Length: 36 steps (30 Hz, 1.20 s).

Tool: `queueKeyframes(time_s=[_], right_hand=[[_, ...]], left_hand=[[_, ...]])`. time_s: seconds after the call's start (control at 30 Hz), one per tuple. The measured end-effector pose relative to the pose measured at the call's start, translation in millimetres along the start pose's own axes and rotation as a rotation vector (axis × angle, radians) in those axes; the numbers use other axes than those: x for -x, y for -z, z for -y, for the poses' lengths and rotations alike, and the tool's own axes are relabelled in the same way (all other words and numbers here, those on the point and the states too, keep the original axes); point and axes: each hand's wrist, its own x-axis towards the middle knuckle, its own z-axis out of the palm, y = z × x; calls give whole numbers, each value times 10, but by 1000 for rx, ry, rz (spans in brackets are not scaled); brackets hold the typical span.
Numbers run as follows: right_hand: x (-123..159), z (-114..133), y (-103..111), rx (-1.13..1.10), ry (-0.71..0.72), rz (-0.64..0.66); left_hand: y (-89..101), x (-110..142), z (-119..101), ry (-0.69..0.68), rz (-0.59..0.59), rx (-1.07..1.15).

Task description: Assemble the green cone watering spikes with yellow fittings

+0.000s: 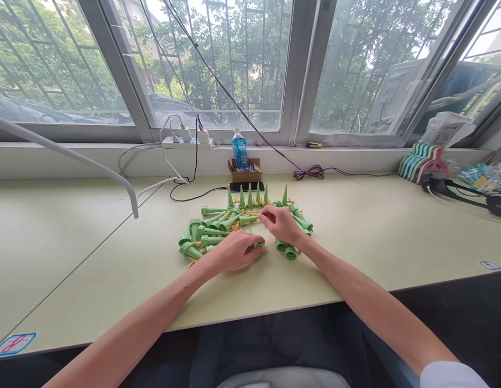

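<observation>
Cones (286,195) stand wide end down on the desk (355,215), probably for balance. Our left hand (237,251) holds one cone (253,231) low, perhaps for steadiness; our right hand (283,223) has fingertips close together, grip we cannot tell.

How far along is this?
Looks done: six green cones stand upright at the back. In hand: the left hand has another cone; the right hand is pinched near the middle, its contents unclear. Apparently left: the cones lying to the left and right, with yellow pieces among the left ones.
</observation>
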Motion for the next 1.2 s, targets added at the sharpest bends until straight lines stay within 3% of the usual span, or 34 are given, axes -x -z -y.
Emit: queueKeyframes(time_s=[0.17, 0.67, 0.93, 1.2], right_hand=[[4, 17, 5, -13, 2, -20], [0, 41, 29, -2, -4, -103], [-3, 55, 46, -28, -48, -171], [-4, 53, 40, -45, -30, -114]], left_hand=[[3, -13, -22, -7, 5, 21], [30, -29, -70, 271, 62, 508], [81, -54, -16, 383, -123, 649], [145, -50, 63, 375, -173, 616]])
